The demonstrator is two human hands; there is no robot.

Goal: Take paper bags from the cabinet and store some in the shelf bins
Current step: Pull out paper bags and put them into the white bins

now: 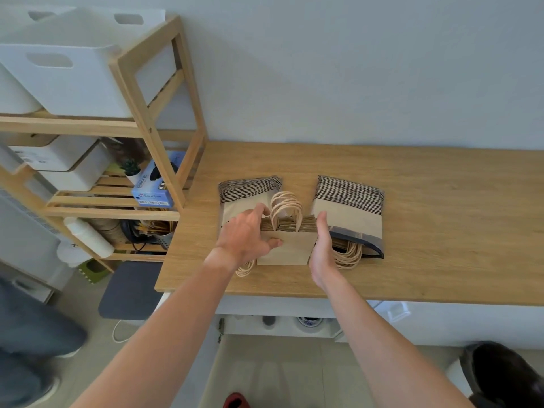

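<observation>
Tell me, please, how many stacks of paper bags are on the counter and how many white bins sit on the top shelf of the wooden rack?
Stacks of paper bags on the counter: 3 (left stack, right stack, and the middle stack held between the left hand and the right hand)
White bins on the top shelf: 3 (front bin, left bin, back bin)
Total: 6
</observation>
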